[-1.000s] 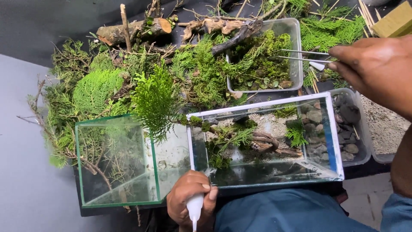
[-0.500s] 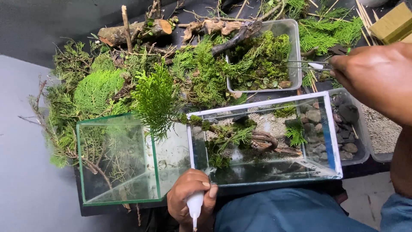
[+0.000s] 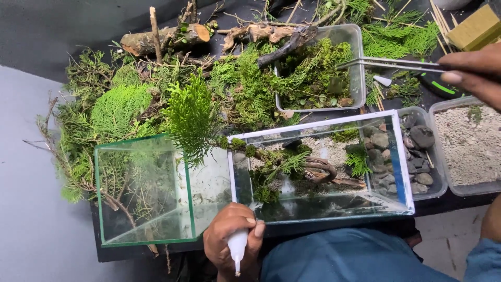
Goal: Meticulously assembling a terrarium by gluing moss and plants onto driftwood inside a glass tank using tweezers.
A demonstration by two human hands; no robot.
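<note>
Tweezers (image 3: 389, 63) over moss tray (image 3: 357, 47)

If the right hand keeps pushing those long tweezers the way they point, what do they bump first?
Probably the moss in the clear plastic tray. The right hand aims the tweezers leftward over it, though their height above it is unclear.

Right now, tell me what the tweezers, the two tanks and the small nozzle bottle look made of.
Tweezers: likely steel, thin with a bright grey shine, held by the right hand.
Tanks: clear glass, greenish cut edges.
Nozzle bottle in the left hand: probably plastic, matte white.
</note>
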